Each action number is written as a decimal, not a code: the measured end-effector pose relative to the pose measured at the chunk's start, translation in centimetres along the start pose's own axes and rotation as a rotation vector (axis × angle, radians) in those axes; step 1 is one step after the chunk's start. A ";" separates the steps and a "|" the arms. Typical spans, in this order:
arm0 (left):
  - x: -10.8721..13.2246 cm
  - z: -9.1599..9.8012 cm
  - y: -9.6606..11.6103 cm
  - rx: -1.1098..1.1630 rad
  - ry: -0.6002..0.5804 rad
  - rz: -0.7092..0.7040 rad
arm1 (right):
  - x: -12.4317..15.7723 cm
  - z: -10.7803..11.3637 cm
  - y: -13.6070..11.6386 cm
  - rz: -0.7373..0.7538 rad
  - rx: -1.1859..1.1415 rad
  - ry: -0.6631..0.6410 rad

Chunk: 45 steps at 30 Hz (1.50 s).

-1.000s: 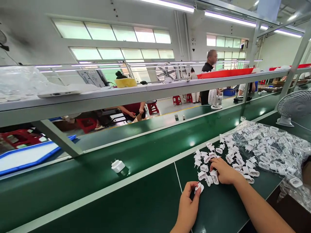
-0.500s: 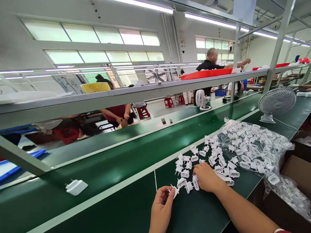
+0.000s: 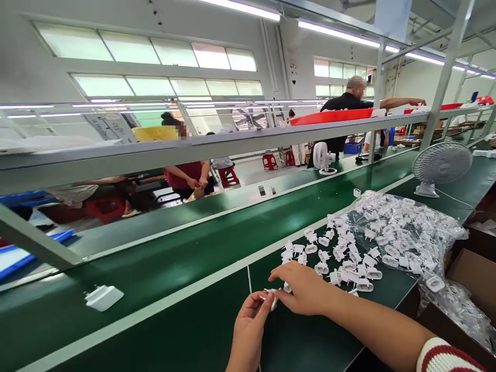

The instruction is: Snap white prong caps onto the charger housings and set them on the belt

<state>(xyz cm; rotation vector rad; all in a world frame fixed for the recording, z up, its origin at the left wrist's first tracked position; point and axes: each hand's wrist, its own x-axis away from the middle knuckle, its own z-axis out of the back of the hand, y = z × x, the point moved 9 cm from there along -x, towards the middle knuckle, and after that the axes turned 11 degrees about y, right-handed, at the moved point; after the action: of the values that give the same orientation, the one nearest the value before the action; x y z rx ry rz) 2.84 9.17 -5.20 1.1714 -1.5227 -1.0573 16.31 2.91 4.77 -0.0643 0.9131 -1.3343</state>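
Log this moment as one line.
left hand: pinching white plug | right hand: close beside it, contact unclear | loose plugs: on bench | adapter: on belt

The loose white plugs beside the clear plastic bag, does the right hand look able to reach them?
Probably yes: the right hand is close to the loose white plugs, and nothing appears to block the way.
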 end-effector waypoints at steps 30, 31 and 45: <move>3.2 -2.4 2.0 0.478 -0.256 0.309 | 1.7 2.3 0.0 0.053 -0.331 0.271; 3.3 -2.5 2.2 0.480 -0.275 0.304 | 1.7 2.8 -0.5 0.096 -0.304 0.310; 4.3 -2.6 3.0 0.501 -0.338 0.299 | 2.8 4.5 -3.3 0.351 -0.150 0.418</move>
<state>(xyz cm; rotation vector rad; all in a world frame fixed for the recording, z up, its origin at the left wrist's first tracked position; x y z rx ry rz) 4.19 5.21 -1.03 1.0728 -2.2412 -0.7124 16.23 -2.38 7.99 0.2581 1.3099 -0.9638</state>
